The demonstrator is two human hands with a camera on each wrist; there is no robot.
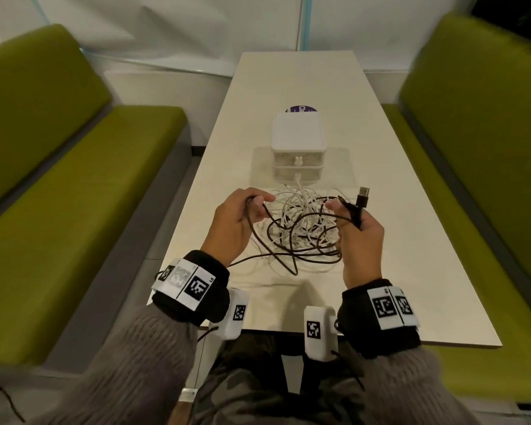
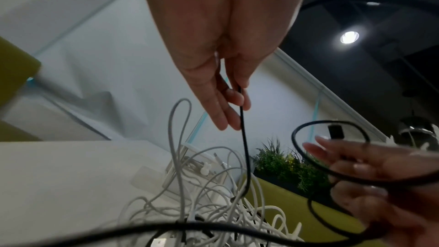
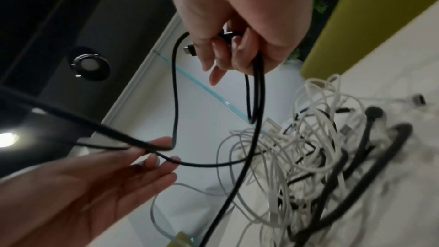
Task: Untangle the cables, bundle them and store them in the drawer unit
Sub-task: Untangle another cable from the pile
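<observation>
**Both hands on the black cable, white mess still in a heap**

Starting from the left: there's a green upholstered bench seat (image 1: 83, 191) running along that side of the long cream-white worktop (image 1: 405, 240). The left hand (image 1: 238, 223) is up over the near part of the worktop, thumb and fingertips pinched together on a thin black round cable (image 1: 258, 240); the wrist view shows the cable (image 2: 244, 142) hanging straight down from that pinch into the pile.

In the middle, the tangle of thin white charging cables (image 1: 301, 222) sits on the worktop between the two hands, with loops of the black one threaded through and around it. Just behind the pile stands the small white plastic two-drawer unit (image 1: 298, 148), both drawers look closed, and a white cable runs up to its lower front. A round purple sticker (image 1: 301, 109) peeks out behind it.

The right hand (image 1: 360, 237) is curled around a few gathered loops of the black cable, with the black USB plug (image 1: 363, 196) poking up above the fingers. Further right, another green bench seat (image 1: 472, 167).
</observation>
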